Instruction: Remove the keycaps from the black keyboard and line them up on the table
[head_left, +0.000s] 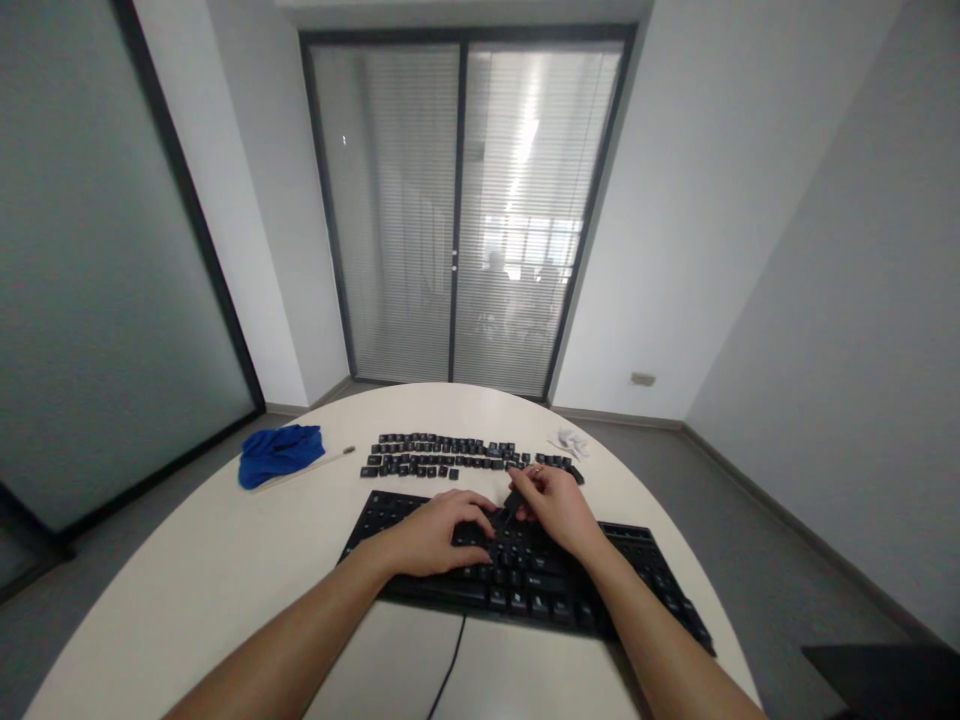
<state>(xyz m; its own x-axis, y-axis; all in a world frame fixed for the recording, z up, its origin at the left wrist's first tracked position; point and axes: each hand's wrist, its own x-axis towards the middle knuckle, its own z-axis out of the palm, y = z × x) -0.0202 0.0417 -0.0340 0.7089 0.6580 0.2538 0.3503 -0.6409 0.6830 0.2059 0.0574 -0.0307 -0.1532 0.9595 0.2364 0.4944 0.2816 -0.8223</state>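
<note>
A black computer keyboard [547, 580] lies at a slant on the table in front of me, with some keycaps in place and some spots bare. My left hand [450, 532] rests on its left half, palm down, thumb and fingers apart. Above the upper middle of the keyboard, my right hand [551, 505] pinches a small dark piece [513, 500]; its exact kind is too unclear to tell. Behind the keyboard, loose black keycaps [420, 460] are laid out in rows, some of them partly hidden by my right hand.
A blue cloth [281, 455] lies at the left of the round white table [225, 560], beside a thin brush [315, 464]. Crumpled white tissue [571, 442] is at the far right. A black cable [450, 665] runs toward me. Glass doors [457, 220] with blinds stand beyond.
</note>
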